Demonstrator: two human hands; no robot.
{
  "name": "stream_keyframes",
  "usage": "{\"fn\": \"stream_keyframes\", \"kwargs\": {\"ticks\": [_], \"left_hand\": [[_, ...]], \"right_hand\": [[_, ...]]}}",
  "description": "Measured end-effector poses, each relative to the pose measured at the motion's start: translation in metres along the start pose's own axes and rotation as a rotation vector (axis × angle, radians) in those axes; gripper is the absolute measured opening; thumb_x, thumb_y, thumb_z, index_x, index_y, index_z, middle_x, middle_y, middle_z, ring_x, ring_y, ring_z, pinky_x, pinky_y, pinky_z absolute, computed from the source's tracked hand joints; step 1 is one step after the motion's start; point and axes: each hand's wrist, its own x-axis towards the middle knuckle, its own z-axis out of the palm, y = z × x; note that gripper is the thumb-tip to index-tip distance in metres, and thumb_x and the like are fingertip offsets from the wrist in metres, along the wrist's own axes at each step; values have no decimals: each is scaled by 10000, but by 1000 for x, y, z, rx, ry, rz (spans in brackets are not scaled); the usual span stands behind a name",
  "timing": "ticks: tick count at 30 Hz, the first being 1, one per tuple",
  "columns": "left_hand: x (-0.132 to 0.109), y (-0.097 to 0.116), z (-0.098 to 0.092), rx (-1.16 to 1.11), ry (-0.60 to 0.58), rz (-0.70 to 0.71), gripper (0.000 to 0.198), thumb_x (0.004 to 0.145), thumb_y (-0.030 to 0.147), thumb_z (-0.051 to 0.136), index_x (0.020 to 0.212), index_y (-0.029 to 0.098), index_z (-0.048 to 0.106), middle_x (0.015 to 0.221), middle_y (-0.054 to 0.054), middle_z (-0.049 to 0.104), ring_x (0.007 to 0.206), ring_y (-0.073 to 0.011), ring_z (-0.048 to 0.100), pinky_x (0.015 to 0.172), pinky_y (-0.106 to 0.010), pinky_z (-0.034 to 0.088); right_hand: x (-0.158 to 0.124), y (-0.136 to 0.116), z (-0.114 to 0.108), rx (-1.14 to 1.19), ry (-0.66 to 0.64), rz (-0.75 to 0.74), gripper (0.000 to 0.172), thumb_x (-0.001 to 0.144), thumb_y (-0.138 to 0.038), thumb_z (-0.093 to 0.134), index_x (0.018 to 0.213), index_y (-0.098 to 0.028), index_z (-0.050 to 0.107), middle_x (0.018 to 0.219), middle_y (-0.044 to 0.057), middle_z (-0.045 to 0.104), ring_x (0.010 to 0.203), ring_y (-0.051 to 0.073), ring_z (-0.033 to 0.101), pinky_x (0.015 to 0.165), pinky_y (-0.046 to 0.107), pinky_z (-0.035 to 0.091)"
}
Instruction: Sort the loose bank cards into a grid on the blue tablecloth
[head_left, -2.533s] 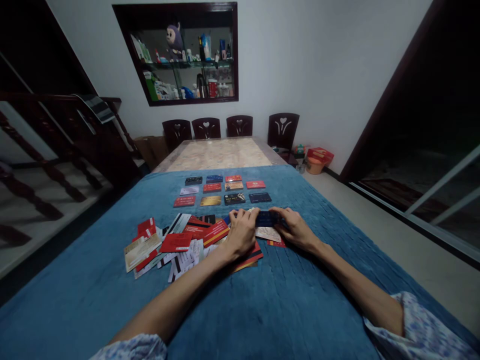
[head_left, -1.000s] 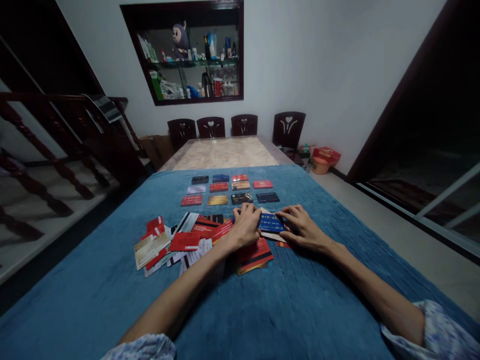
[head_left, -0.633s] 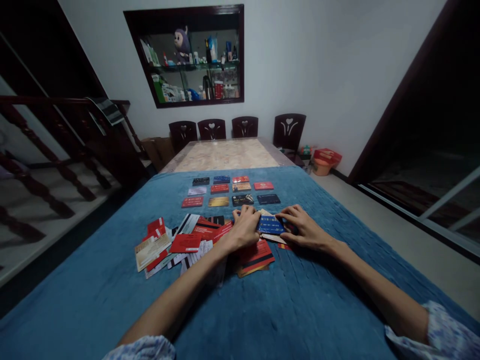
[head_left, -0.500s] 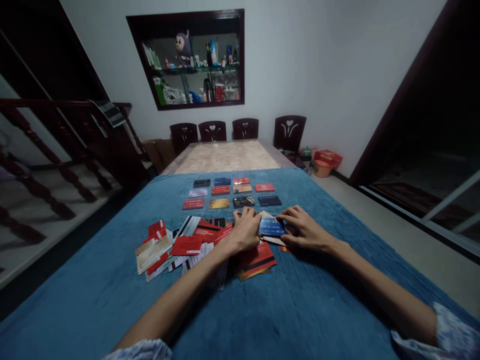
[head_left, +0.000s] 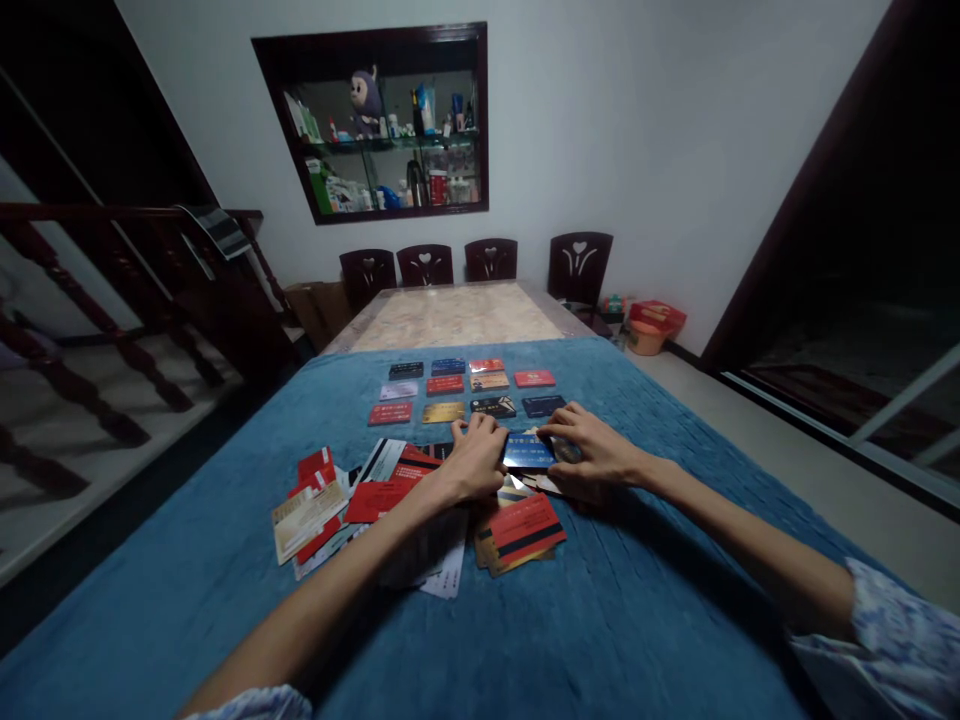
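Observation:
Between my two hands is a blue card (head_left: 529,450) with pale lettering, held by its edges above other cards. My left hand (head_left: 476,458) has its fingers curled against the card's left edge. On the other side, my right hand (head_left: 592,448) pinches the right edge between thumb and fingers. Whether more cards sit under the blue one within the grip, I cannot tell. A red card with a dark stripe (head_left: 521,525) lies on gold cards just below my hands. Left of them spreads a loose heap with red cards (head_left: 379,497) and a cream card (head_left: 307,520), partly hidden by my left forearm.
Beyond my hands, several small stacks stand in rows, among them a gold stack (head_left: 444,413), a black stack (head_left: 493,407) and a dark blue stack (head_left: 543,406). All rest on a blue cloth (head_left: 225,610) over the table (head_left: 457,315). Dark chairs (head_left: 491,259) stand behind.
Both hands have shifted slightly left with the blue card. The striped red card and some pale cards in the heap have slid nearer to me.

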Motion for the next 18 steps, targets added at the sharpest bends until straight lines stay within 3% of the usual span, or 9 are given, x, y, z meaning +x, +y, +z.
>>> {"fn": "stream_keyframes", "kwargs": {"ticks": [7, 18], "left_hand": [[0, -21, -2, 17, 5, -8, 372, 722, 181, 593, 1093, 185, 568, 1230, -127, 547, 1220, -316, 410, 971, -520, 352], [2, -44, -21, 56, 9, -47, 359, 738, 155, 597, 1096, 185, 584, 1225, -126, 550, 1212, -309, 416, 988, -510, 333]], "right_hand": [[24, -6, 1, -40, -40, -7, 486, 750, -404, 721, 1184, -193, 662, 1086, 126, 615, 1036, 292, 481, 865, 440, 453], [63, -6, 2, -79, -66, -46, 473, 757, -408, 727, 1168, -184, 662, 1077, 125, 619, 1018, 290, 489, 815, 402, 435]]}}
